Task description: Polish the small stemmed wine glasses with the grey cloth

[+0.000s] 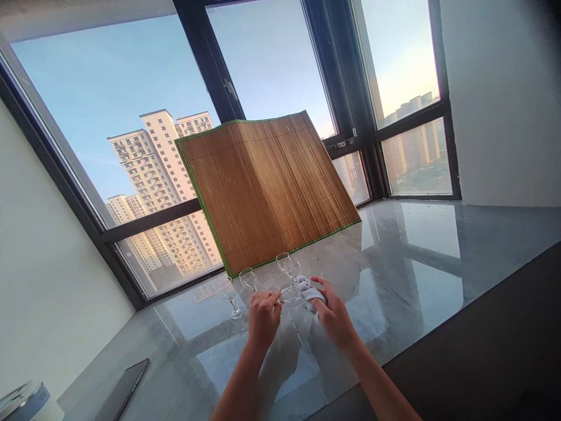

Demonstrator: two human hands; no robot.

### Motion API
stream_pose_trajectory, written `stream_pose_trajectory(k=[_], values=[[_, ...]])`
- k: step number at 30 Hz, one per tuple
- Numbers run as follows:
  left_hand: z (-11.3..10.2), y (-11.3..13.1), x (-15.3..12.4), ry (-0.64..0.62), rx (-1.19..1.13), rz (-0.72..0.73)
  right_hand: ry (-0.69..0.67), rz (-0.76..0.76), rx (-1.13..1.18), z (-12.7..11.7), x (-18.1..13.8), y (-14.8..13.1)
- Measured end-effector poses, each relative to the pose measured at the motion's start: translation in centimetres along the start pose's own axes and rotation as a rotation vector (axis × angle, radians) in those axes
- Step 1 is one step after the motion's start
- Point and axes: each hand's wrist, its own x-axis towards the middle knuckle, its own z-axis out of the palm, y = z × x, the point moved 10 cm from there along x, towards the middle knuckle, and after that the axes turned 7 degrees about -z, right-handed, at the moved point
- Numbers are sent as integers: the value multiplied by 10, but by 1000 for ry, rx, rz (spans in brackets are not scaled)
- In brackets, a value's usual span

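While the left hand (265,314) grips a glass (288,293) and the right hand (333,313) holds a cloth (311,293), a careless nudge could topple the nearby glasses (227,289).

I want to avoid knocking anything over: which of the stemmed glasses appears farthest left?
The upright glass just to the left of the left hand; its stem and round foot show clearly, while the others all appear farther right.

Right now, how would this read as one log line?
left hand: holds glass | right hand: holds pale cloth | nearby: stemmed glasses, brown mat
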Motion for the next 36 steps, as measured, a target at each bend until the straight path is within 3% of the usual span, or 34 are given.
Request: stream_pose_trajectory(k=[4, 9, 17, 24, 31, 36], values=[[4, 9, -3, -33, 121, 87, 11, 50, 140, 4, 2, 8], [16, 21, -8, -97, 144, 152, -139, 106, 248, 29, -6, 23], [6, 16, -6, 1, 109, 163, -337, 71, 315, 58, -24, 5], [12, 28, -14, 43, 295, 289, -226, -44, 257, 52, -21, -9], [22, 27, -14, 1, 329, 290, -133, -75, 232, 41, -14, -5], [19, 12, -8, 5, 303, 221, -133, -43, 230, 39, -12, -8]])
